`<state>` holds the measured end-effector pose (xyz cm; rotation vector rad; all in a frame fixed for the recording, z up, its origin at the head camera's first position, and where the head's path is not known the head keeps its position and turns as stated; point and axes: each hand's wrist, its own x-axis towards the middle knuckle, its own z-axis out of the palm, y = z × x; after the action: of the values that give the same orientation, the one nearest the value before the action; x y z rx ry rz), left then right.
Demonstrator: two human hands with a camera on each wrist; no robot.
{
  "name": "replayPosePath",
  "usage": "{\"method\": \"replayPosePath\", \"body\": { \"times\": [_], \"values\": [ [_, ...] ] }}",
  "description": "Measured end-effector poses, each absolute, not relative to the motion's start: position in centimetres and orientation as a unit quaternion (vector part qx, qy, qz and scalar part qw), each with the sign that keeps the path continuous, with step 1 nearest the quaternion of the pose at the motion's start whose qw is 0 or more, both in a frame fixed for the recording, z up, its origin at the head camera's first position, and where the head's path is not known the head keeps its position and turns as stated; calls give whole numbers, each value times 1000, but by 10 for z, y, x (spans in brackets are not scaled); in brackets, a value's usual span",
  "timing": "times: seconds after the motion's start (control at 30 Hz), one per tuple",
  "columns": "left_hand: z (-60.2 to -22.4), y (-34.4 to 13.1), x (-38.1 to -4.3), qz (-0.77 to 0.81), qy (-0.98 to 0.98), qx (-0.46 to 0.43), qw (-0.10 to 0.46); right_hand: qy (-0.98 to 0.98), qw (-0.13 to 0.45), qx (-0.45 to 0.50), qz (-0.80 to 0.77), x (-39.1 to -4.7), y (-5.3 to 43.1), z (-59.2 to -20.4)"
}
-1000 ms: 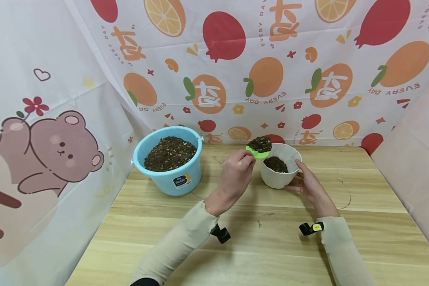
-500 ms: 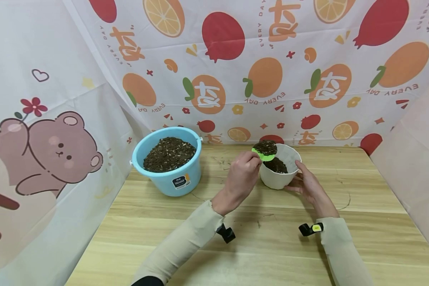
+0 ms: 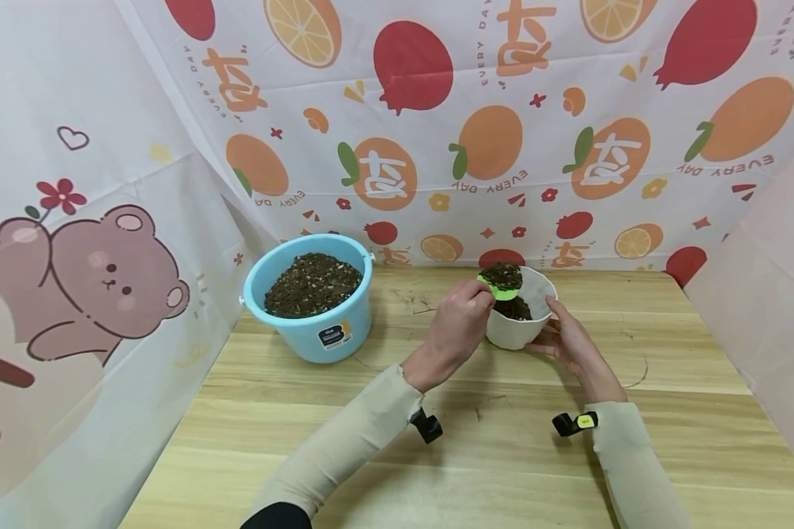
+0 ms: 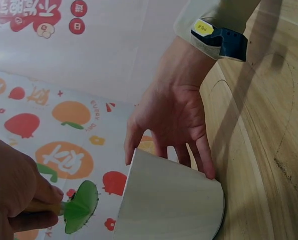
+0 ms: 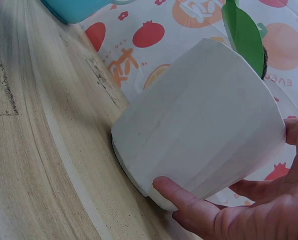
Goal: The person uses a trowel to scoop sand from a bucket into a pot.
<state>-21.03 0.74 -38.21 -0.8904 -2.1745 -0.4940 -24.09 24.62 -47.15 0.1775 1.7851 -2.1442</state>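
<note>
A small green trowel (image 3: 505, 294) heaped with dark soil is over the near left rim of the white flower pot (image 3: 511, 335) in the head view. My left hand (image 3: 451, 328) grips its handle, which looks wooden in the left wrist view, where the green blade (image 4: 81, 207) is seen from beneath. The pot stands on the table with some soil inside. My right hand (image 3: 577, 344) holds the pot from its right side, one digit at the rim and others lower on the wall; the right wrist view shows a fingertip (image 5: 169, 187) against the lower wall.
A light blue bucket (image 3: 326, 339) with plenty of soil stands to the left on the wooden table (image 3: 503, 470). Behind hangs a fruit-print cloth (image 3: 430, 154), close to the pot. Crumbs of soil lie scattered on the tabletop.
My left hand has moved right with the loaded trowel, from the pot's left edge to over its opening. My right hand and the pot have stayed in place.
</note>
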Motion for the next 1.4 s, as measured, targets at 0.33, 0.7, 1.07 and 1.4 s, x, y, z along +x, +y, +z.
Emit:
{"method": "replayPosePath", "body": {
  "times": [0.33,0.7,1.07,1.4],
  "values": [
    [-384,15,-214,-191,-856,-361,318,630,171,64,-755,-240,246,-473],
    [-388,22,-222,-192,-872,-358,275,632,164,61,-755,-240,247,-474],
    [-390,26,-229,-191,-881,-360,240,631,167,59,-756,-240,247,-474],
    [-389,28,-234,-201,-885,-359,218,635,167,52,-753,-239,246,-474]
  ]
}}
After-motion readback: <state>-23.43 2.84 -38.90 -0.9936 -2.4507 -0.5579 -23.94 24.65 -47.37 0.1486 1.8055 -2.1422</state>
